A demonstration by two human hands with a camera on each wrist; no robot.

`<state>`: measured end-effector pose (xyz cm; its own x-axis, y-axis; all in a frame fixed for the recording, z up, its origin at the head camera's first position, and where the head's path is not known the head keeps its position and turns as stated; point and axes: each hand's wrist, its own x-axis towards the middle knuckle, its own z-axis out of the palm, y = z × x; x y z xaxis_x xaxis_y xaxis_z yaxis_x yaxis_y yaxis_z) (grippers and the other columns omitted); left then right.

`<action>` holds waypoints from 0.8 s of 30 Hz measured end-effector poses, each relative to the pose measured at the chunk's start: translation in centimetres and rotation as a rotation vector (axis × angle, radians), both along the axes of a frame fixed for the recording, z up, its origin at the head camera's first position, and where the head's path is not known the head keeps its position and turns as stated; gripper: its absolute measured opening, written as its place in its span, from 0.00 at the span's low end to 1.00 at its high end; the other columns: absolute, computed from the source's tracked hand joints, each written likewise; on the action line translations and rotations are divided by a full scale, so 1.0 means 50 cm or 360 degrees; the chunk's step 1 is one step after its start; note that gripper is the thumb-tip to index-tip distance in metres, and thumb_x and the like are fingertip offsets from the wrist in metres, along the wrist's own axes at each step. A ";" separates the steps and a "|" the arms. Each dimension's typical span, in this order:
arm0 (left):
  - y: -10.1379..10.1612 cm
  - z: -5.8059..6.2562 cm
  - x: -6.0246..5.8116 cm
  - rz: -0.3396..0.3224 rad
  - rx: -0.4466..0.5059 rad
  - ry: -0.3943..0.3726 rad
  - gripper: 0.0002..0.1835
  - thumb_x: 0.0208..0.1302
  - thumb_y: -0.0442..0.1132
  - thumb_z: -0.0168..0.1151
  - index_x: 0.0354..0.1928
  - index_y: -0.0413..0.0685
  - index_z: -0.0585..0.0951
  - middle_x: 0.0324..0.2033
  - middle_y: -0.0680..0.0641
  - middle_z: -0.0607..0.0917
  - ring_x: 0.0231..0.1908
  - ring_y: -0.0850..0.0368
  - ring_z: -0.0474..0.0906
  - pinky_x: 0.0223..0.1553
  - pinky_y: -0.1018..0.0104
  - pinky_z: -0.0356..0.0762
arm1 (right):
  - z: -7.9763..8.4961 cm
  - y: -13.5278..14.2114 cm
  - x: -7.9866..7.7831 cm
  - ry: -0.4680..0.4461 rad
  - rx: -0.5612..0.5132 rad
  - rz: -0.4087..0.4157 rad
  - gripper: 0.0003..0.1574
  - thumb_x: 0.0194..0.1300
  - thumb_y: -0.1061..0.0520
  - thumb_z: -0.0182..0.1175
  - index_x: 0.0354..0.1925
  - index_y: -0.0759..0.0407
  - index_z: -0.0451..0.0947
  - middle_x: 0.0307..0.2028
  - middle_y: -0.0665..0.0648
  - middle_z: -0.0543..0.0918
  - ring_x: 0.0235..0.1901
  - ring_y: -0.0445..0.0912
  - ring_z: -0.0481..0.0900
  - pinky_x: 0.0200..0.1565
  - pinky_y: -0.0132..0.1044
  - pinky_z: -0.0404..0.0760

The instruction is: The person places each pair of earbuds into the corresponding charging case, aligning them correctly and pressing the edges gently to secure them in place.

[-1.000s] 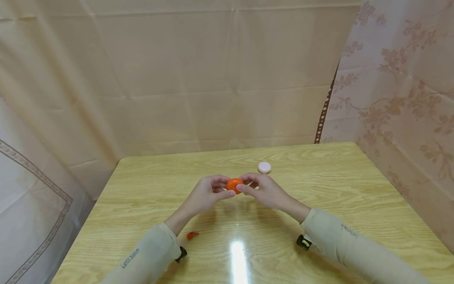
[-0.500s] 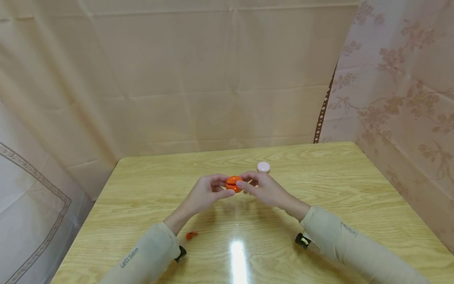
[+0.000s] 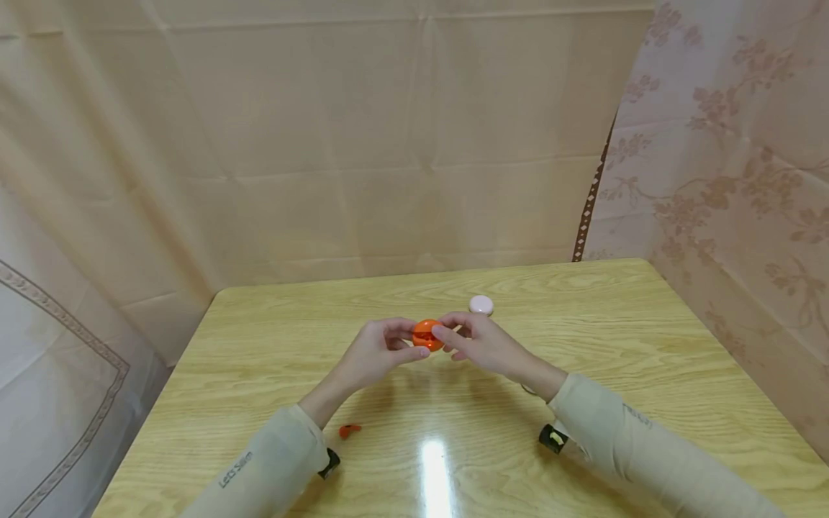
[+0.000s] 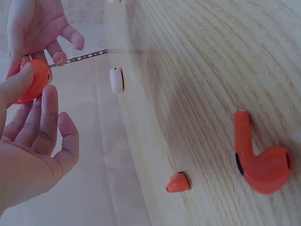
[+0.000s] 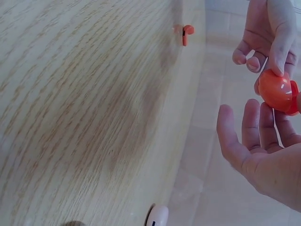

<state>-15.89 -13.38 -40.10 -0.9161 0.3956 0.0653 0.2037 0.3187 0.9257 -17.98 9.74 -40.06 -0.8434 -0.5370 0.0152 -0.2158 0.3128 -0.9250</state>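
Both hands hold a small round orange earbud case [image 3: 424, 335] above the middle of the table, its lid raised. My left hand [image 3: 376, 352] grips its left side between thumb and fingers. From the right, my right hand [image 3: 482, 347] pinches it, thumb on the lid's front. The right wrist view shows the case [image 5: 276, 92] between the two hands. An orange earbud [image 3: 350, 430] lies on the table beside the left forearm. In the left wrist view, one orange earbud [image 4: 265, 165] lies close to the camera and a smaller-looking orange piece [image 4: 178, 182] farther off.
A pale pink round case [image 3: 481, 305] rests on the wooden table [image 3: 291, 309] behind the right hand. A thin curved edge [image 3: 529, 389] peeks out beside the right wrist, mostly hidden. Curtains [image 3: 388, 144] hang behind the table and at both sides.
The orange case's lid has gone from closed, through a narrow gap, to raised wider, with the right thumb on it. Both hands stay nearly in place.
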 end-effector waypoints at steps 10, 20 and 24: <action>-0.003 0.001 -0.003 -0.0046 0.0028 0.0004 0.18 0.63 0.39 0.74 0.52 0.41 0.84 0.44 0.46 0.88 0.37 0.52 0.86 0.42 0.62 0.84 | 0.008 -0.003 0.001 -0.0091 -0.0048 -0.0018 0.25 0.76 0.43 0.57 0.54 0.62 0.81 0.45 0.57 0.85 0.44 0.59 0.81 0.45 0.52 0.85; -0.003 -0.001 0.000 -0.0049 0.0023 0.0002 0.17 0.62 0.40 0.75 0.48 0.39 0.85 0.41 0.46 0.88 0.38 0.53 0.86 0.42 0.64 0.84 | 0.001 -0.009 0.000 -0.0224 -0.0192 -0.0028 0.29 0.76 0.40 0.55 0.55 0.63 0.80 0.47 0.59 0.85 0.46 0.58 0.81 0.49 0.55 0.83; 0.001 -0.001 0.002 -0.0055 -0.0001 0.0033 0.16 0.61 0.41 0.75 0.47 0.40 0.86 0.40 0.47 0.88 0.39 0.53 0.86 0.43 0.64 0.84 | -0.005 -0.005 -0.001 -0.0256 -0.0211 -0.0046 0.29 0.76 0.39 0.55 0.52 0.63 0.80 0.47 0.59 0.85 0.47 0.58 0.81 0.49 0.55 0.83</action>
<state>-15.81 -13.33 -40.16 -0.9004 0.4268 0.0840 0.2336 0.3115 0.9211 -18.00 9.49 -40.31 -0.8558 -0.5147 -0.0516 -0.0550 0.1897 -0.9803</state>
